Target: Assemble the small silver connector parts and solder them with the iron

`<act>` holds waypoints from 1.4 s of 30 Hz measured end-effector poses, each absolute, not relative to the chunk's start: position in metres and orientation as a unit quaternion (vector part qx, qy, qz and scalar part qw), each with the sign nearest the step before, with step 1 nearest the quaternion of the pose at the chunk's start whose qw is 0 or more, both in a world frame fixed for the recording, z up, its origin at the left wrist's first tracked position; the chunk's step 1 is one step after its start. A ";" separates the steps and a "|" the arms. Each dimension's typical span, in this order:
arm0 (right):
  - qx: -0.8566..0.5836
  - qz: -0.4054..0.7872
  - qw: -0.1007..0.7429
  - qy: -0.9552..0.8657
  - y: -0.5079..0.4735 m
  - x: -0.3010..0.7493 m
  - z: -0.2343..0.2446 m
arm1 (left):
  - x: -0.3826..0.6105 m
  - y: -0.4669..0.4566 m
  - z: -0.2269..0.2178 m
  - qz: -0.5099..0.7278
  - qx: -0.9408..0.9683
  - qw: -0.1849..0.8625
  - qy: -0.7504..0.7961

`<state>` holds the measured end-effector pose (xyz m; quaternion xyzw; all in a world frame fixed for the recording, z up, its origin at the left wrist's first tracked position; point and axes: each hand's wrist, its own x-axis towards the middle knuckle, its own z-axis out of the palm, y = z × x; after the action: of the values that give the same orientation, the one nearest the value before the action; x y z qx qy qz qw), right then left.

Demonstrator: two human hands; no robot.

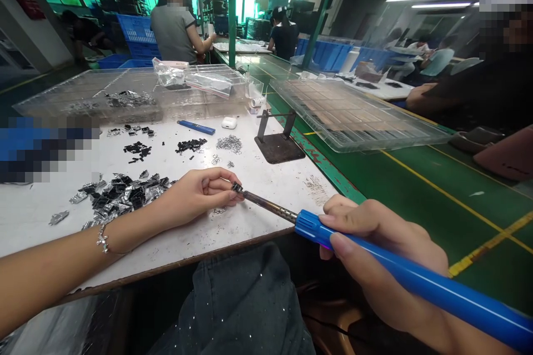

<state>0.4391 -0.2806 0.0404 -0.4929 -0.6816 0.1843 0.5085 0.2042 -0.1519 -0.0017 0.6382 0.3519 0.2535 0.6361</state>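
Between the thumb and fingers of my left hand (pixel 208 189) is a small black part (pixel 237 186), pinched just above the white tabletop. My right hand (pixel 375 238) is wrapped round the blue handle of a soldering iron (pixel 308 226). The iron's tip meets the black part or lies right beside it; I cannot tell which. Left of my left hand lies a heap of black and silver metal pieces (pixel 125 197). Behind it are small piles of black parts (pixel 190 145) and tiny metal bits (pixel 229 144).
A dark metal iron stand (pixel 280 147) stands near the table's right edge. Clear plastic trays (pixel 200 102) line the back, and another divided tray (pixel 353 113) juts out at right. A blue tool (pixel 195 127) and a white case (pixel 229 122) lie mid-table. Other people sit farther off.
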 end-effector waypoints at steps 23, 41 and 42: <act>-0.461 0.175 0.524 -0.694 -0.282 0.438 0.042 | 0.204 -0.152 0.000 0.241 0.662 0.624 0.337; -0.478 0.139 0.502 -0.707 -0.282 0.436 0.043 | 0.205 -0.154 -0.002 0.256 0.687 0.599 0.323; -0.479 0.144 0.502 -0.706 -0.282 0.436 0.043 | 0.205 -0.154 -0.002 0.256 0.686 0.600 0.323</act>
<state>0.4361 -0.2822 0.0433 -0.4787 -0.7057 0.1438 0.5021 0.2049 -0.1537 -0.0022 0.6860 0.3225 0.2557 0.6001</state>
